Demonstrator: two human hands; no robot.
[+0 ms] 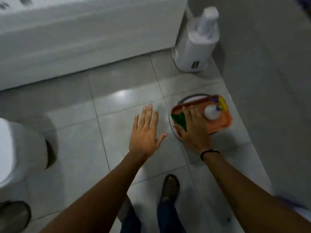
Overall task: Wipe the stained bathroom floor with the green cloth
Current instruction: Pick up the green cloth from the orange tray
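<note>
Right hand (193, 128) rests flat on the cloth (179, 120) in the orange tray (222, 121), not yet gripping; my left hand (145, 132) hovers open above the floor (117, 105). Cloth looks soft, light, so I'd pinch its exposed green edge.

left hand (146, 132) splayed, right hand (193, 127) reaching down

This is a home bathroom. A white bathtub (67, 39) borders grey floor tiles (117, 84), with a toilet (18, 145) nearby.
</note>
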